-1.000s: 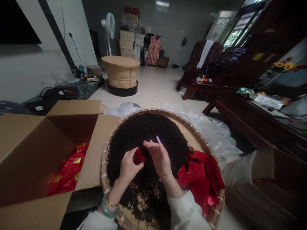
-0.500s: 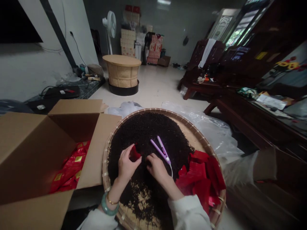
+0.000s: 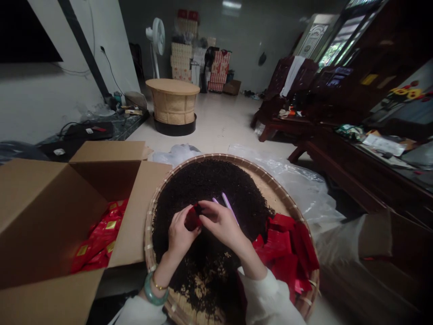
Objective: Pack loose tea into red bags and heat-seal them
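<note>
A round woven tray holds a heap of dark loose tea. Over the heap, my left hand grips a small red pouch. My right hand is closed with its fingertips pinched at the pouch's open top; what lies in the pinch is hidden. A purple sealing clamp lies on the tea just behind my right hand. A stack of empty red pouches rests on the tray's right side.
An open cardboard box at the left holds filled red packets. Clear plastic sheeting lies beyond the tray. Dark wooden furniture runs along the right. A round wicker stand and a fan stand farther back.
My right hand went down to the tea heap beside the purple clamp, then rose back to the pouch's mouth. The left hand kept holding the red pouch.
</note>
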`<act>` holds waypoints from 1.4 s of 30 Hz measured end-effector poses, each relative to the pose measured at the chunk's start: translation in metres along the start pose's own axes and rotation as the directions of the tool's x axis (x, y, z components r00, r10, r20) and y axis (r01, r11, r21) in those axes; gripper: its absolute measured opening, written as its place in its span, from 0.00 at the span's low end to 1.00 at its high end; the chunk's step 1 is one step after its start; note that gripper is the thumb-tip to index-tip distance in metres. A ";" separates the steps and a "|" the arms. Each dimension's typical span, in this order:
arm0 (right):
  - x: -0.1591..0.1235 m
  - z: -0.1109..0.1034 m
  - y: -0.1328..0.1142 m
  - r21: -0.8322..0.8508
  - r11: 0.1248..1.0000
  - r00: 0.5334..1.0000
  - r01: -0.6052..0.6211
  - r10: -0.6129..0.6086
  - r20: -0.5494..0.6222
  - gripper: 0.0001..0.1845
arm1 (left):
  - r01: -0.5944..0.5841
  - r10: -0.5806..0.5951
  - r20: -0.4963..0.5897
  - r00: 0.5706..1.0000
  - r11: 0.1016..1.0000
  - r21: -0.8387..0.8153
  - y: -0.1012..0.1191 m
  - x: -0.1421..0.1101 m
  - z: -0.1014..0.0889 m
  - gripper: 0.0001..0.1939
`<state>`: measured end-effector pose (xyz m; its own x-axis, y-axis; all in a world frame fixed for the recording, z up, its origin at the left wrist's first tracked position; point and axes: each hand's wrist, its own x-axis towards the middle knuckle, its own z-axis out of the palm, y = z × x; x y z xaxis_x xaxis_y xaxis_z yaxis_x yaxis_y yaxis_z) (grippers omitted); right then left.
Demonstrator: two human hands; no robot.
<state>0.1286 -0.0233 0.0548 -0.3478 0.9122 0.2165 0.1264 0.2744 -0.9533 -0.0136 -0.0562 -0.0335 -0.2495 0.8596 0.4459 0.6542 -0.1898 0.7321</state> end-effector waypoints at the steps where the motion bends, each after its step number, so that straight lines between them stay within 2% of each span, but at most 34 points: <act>1: -0.003 0.000 0.000 -0.007 1.000 1.000 0.017 -0.018 -0.015 0.17 | 0.000 0.000 0.002 1.000 1.000 0.000 0.000 0.000 0.000 0.29; 2: -0.007 -0.001 0.000 -0.055 0.998 0.999 0.043 -0.045 -0.029 0.16 | 0.004 -0.004 0.005 1.000 1.000 -0.004 0.000 0.000 0.000 0.30; 4: -0.014 -0.002 0.001 -0.251 0.962 0.994 0.104 -0.108 -0.001 0.14 | 0.018 -0.018 0.013 1.000 1.000 -0.017 0.001 -0.001 -0.001 0.30; 6: -0.019 0.001 0.001 -0.491 0.857 0.987 0.157 -0.126 0.096 0.13 | 0.028 -0.028 0.017 0.999 0.999 -0.030 0.001 -0.002 -0.001 0.30; 9: -0.021 0.011 0.004 -0.730 0.659 0.978 0.183 -0.048 0.203 0.10 | 0.027 -0.026 0.014 1.000 0.998 -0.051 0.003 -0.004 0.000 0.29; 11: -0.019 0.017 0.009 -0.780 0.599 0.972 0.182 0.012 0.236 0.08 | 0.018 -0.016 0.029 0.999 0.997 -0.070 0.004 -0.004 0.000 0.28; 14: -0.013 0.012 0.018 -0.737 0.654 0.959 0.171 0.062 0.278 0.09 | 0.048 -0.041 0.088 0.995 0.996 -0.080 0.005 -0.005 0.001 0.29; 16: -0.010 0.000 0.022 -0.641 0.748 0.955 0.170 0.034 0.293 0.11 | 0.104 -0.091 0.123 0.988 0.990 -0.099 0.005 -0.004 0.001 0.33; 18: -0.009 -0.016 0.024 -0.507 0.845 0.958 0.170 -0.021 0.287 0.11 | 0.199 -0.158 0.210 0.965 0.961 -0.191 0.006 -0.002 0.000 0.36; 20: -0.009 -0.031 0.026 -0.388 0.910 0.964 0.147 -0.044 0.262 0.13 | 0.337 -0.204 0.373 0.905 0.880 -0.336 0.008 0.001 -0.002 0.37; 23: -0.010 -0.047 0.028 -0.294 0.954 0.977 0.052 0.013 0.214 0.18 | 0.532 -0.189 0.592 0.784 0.696 -0.482 0.013 0.004 -0.005 0.36; 25: -0.011 -0.054 0.031 -0.269 0.963 0.976 -0.012 0.070 0.205 0.21 | 0.599 -0.171 0.660 0.731 0.623 -0.503 0.015 0.006 -0.007 0.35; 27: -0.011 -0.058 0.033 -0.269 0.962 0.973 -0.049 0.106 0.203 0.23 | 0.635 -0.169 0.700 0.694 0.603 -0.484 0.017 0.006 -0.008 0.34; 29: -0.012 -0.060 0.034 -0.291 0.955 0.973 -0.050 0.112 0.200 0.25 | 0.621 -0.174 0.702 0.691 0.639 -0.453 0.017 0.006 -0.009 0.32; 32: -0.013 -0.061 0.030 -0.364 0.932 0.978 0.004 0.072 0.195 0.26 | 0.506 -0.166 0.646 0.745 0.771 -0.386 0.017 0.005 -0.008 0.29; 34: -0.015 -0.058 0.024 -0.414 0.907 0.974 0.076 0.022 0.225 0.24 | 0.448 -0.144 0.630 0.763 0.821 -0.354 0.017 0.004 -0.007 0.29; 36: -0.017 -0.053 0.016 -0.439 0.880 0.945 0.183 -0.035 0.325 0.20 | 0.453 -0.134 0.647 0.751 0.817 -0.357 0.017 0.003 -0.006 0.32; 38: -0.019 -0.047 0.009 -0.460 0.834 0.891 0.304 -0.078 0.446 0.14 | 0.467 -0.135 0.663 0.736 0.811 -0.353 0.018 0.002 -0.005 0.30; 40: -0.021 -0.043 0.003 -0.508 0.765 0.850 0.396 -0.097 0.518 0.11 | 0.444 -0.131 0.668 0.733 0.835 -0.323 0.018 0.002 -0.005 0.22; 42: -0.022 -0.042 -0.003 -0.553 0.704 0.837 0.446 -0.109 0.536 0.11 | 0.404 -0.119 0.655 0.747 0.863 -0.303 0.017 0.002 -0.005 0.14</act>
<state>0.1752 -0.0310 0.0616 -0.8030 0.5706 0.1720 0.4475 0.7680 -0.4582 -0.0063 -0.0604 -0.0176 0.2029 0.9749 -0.0916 0.2474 0.0394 0.9681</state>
